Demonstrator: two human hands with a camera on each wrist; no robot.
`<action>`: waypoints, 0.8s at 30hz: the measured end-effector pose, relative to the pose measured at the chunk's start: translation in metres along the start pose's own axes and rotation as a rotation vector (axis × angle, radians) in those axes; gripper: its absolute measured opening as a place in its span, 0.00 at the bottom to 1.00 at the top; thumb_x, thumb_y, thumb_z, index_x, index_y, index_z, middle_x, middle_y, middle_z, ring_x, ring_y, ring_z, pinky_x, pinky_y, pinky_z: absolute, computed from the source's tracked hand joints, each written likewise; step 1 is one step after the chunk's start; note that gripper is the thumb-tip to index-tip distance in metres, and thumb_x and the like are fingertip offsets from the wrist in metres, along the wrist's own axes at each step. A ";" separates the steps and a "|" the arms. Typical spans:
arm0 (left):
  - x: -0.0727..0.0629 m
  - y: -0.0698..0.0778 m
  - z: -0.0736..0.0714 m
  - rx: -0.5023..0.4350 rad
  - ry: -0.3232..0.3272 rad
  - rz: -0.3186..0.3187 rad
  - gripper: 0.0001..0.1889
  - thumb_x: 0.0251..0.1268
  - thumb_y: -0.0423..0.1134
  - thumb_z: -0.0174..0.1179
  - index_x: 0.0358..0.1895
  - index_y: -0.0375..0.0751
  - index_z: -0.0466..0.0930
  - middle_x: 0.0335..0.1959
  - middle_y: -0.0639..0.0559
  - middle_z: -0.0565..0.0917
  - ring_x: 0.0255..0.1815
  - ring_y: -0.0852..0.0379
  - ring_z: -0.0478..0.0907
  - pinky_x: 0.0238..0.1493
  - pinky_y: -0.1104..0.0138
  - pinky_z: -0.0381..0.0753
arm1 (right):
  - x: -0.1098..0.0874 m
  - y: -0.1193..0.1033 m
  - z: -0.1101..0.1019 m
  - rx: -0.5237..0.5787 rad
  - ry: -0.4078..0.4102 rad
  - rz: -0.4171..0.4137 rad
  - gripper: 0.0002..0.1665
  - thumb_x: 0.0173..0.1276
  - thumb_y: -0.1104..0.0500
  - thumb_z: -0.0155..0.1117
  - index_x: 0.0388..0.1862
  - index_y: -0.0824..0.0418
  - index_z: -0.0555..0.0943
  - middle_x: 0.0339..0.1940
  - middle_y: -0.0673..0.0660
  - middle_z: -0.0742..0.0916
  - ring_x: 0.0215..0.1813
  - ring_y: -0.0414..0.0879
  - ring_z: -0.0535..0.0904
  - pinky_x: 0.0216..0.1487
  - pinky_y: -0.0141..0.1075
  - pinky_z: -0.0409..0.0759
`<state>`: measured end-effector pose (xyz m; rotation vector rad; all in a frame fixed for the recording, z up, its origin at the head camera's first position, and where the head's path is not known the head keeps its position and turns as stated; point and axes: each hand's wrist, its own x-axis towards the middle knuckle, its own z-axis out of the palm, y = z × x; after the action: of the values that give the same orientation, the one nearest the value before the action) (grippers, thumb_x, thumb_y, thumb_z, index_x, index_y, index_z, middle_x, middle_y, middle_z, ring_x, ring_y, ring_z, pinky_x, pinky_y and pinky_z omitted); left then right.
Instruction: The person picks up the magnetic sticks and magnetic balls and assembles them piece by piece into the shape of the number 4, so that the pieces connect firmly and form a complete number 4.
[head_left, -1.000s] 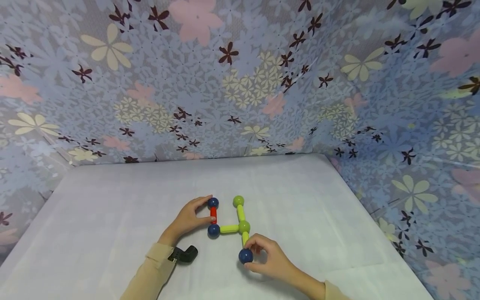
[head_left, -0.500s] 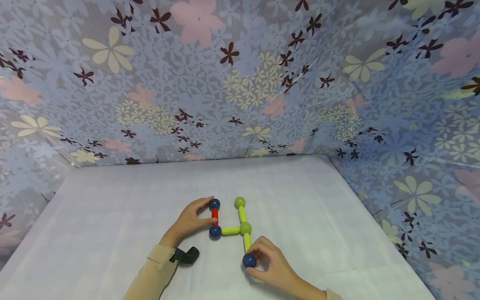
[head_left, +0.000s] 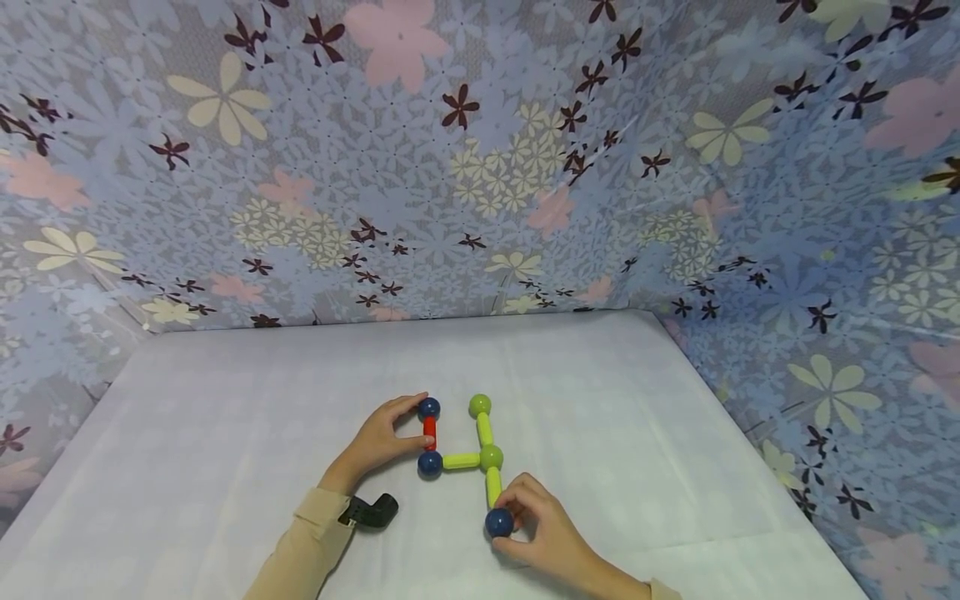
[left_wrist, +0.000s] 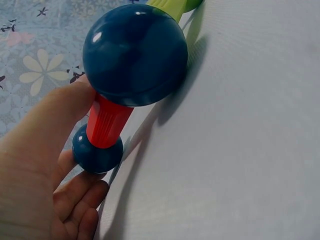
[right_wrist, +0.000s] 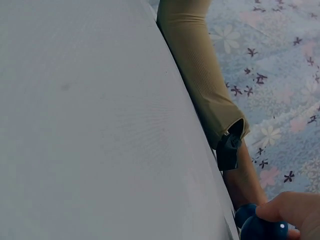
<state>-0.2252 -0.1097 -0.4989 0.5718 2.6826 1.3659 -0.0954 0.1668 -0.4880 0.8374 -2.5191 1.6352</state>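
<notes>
A flat figure of balls and rods lies on the white cloth. My left hand (head_left: 378, 439) curls round its left side: the thumb lies against the red rod (head_left: 430, 432), and fingertips reach the far blue ball (head_left: 429, 407). A nearer blue ball (left_wrist: 135, 55) caps the rod's other end. From it a lime-green rod (head_left: 461, 460) runs to a green ball (head_left: 491, 457). Another green rod (head_left: 483, 428) leads up to a second green ball (head_left: 480, 405). My right hand (head_left: 551, 533) pinches a blue ball (head_left: 498, 522) at the lower end of a third green rod (head_left: 493, 486).
The white cloth-covered table (head_left: 247, 417) spreads around the figure. Flowered fabric (head_left: 420, 192) hangs behind it and on the right. A black device (head_left: 375, 511) is strapped to the left wrist and juts over the table beside the figure.
Over the last second my right hand and its blue ball have shifted slightly nearer and to the right, showing more of the lower green rod. The left hand keeps its hold.
</notes>
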 end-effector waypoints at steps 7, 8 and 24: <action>0.000 0.001 0.001 -0.001 0.001 0.003 0.39 0.49 0.50 0.72 0.68 0.48 0.69 0.68 0.45 0.71 0.72 0.42 0.63 0.72 0.45 0.60 | -0.002 0.006 0.001 -0.033 -0.021 0.003 0.17 0.53 0.61 0.73 0.42 0.56 0.78 0.35 0.52 0.78 0.35 0.35 0.72 0.33 0.28 0.79; 0.000 0.001 0.001 -0.001 -0.001 0.003 0.39 0.49 0.51 0.72 0.68 0.48 0.69 0.68 0.45 0.71 0.72 0.42 0.63 0.72 0.45 0.60 | -0.002 0.007 0.001 -0.038 -0.021 0.004 0.17 0.53 0.61 0.73 0.42 0.56 0.78 0.35 0.52 0.78 0.35 0.35 0.72 0.32 0.27 0.78; 0.002 0.001 -0.004 0.001 -0.005 0.048 0.38 0.52 0.49 0.70 0.68 0.45 0.68 0.68 0.42 0.71 0.71 0.40 0.64 0.71 0.44 0.61 | 0.003 0.005 0.002 -0.075 0.019 0.048 0.16 0.56 0.56 0.72 0.42 0.56 0.78 0.33 0.53 0.76 0.32 0.43 0.72 0.29 0.27 0.75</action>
<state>-0.2278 -0.1111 -0.4953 0.6433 2.6834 1.3728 -0.0998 0.1648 -0.4919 0.7561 -2.5894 1.5426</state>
